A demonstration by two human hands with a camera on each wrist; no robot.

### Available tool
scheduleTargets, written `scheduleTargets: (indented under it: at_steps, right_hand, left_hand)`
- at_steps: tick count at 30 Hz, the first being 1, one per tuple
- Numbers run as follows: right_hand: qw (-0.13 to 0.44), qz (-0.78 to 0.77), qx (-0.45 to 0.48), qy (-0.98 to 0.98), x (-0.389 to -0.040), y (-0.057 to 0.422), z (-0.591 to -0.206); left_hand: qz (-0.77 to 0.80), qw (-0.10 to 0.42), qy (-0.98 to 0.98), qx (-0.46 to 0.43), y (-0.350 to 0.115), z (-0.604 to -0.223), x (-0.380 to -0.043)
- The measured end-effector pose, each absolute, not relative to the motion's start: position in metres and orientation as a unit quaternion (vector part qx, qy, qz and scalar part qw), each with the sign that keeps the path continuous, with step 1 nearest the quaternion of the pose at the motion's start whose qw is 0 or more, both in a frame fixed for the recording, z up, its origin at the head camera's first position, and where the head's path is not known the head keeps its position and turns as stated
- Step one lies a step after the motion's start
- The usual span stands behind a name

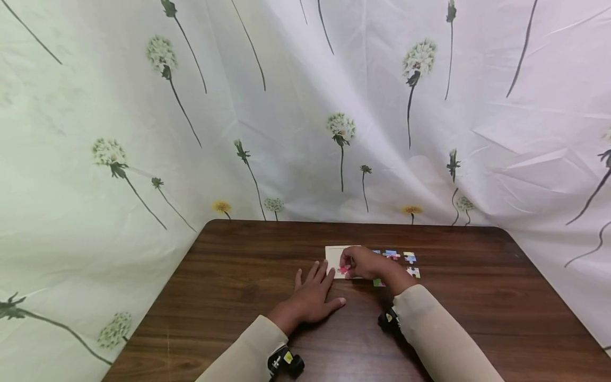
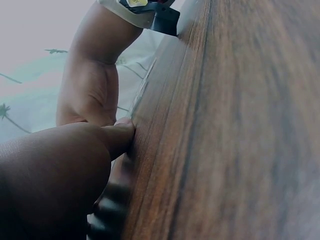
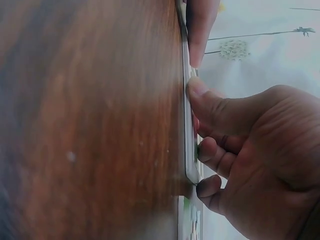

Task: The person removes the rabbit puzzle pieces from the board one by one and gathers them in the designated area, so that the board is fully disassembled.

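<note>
A pale square puzzle board [image 1: 334, 254] lies flat on the table. Between thumb and fingers my right hand [image 1: 365, 262] pinches a red-pink jigsaw piece [image 1: 342, 270] low over the board. In the right wrist view, the thumb [image 3: 215, 107] and curled fingers sit right at the edge of the board [image 3: 189, 145]. My left hand [image 1: 312, 294] lies with its fingers spread, fingertips at the board's left edge and thumb on the wood. From the left wrist view, the left thumb [image 2: 122, 132] rests along the tabletop.
Several loose jigsaw pieces [image 1: 409, 258] lie right of the board, some partly hidden behind the right hand and forearm. The dark wooden table [image 1: 229, 297] has a back edge against a white flower-printed cloth [image 1: 296, 106]. Each wrist carries a black camera [image 1: 286, 362].
</note>
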State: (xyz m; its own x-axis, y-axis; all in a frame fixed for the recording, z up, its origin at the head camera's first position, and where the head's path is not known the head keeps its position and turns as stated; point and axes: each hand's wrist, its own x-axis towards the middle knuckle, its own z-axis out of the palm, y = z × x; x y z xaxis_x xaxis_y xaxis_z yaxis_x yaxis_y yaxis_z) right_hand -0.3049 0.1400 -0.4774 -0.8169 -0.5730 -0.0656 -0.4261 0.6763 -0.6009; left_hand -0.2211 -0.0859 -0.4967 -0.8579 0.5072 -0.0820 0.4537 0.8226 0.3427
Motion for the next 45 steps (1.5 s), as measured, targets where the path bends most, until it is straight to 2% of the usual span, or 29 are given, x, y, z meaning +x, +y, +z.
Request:
scheduleTargets:
  at_steps: [13,28,41,45]
  right_hand:
    - [0.129,-0.301,-0.275,0.904,-0.302,0.137,-0.478]
    - [0.092,-0.352,-0.285,0.887,-0.300,0.146,-0.478]
    - [0.074,-0.396,-0.274,0.873,-0.283,0.177,-0.471]
    - [0.045,-0.386,-0.281,0.877,-0.276,0.192,-0.471]
  left_hand:
    - [0.154,0.082,0.952,0.252,-0.088,-0.500,-0.223]
    - [0.156,0.089,0.951,0.251,-0.087,-0.502,-0.225]
    - [0.165,0.093,0.948,0.256,-0.085,-0.499,-0.224]
    - [0.171,0.098,0.948,0.251,-0.086,-0.499,-0.224]
